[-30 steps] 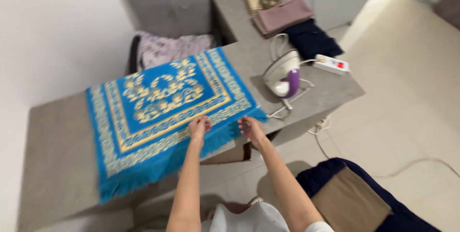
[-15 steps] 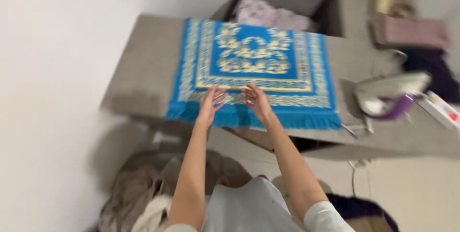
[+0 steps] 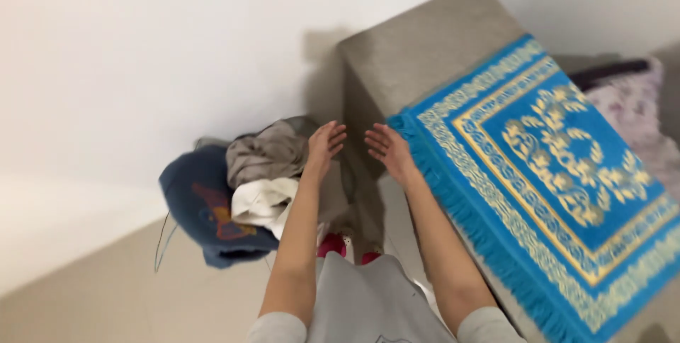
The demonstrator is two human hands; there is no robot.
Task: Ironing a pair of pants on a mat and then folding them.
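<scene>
Both my hands are held out in front of me, empty, palms facing each other with fingers apart. My left hand (image 3: 325, 143) hovers over a pile of clothes (image 3: 263, 173) on the floor: grey, white and dark blue pieces. My right hand (image 3: 389, 150) is just off the fringed corner of a blue mat with gold patterns (image 3: 552, 173), not touching it. The mat lies flat on a grey table (image 3: 418, 53).
A white wall runs behind the table and the clothes pile. A patterned purple-white cloth (image 3: 637, 113) lies past the mat at the right. My red footwear (image 3: 331, 245) shows on the beige floor below.
My hands have left the mat's fringed edge and swung left, off the table, toward the clothes pile. The view turned left; the iron and power strip are out of sight.
</scene>
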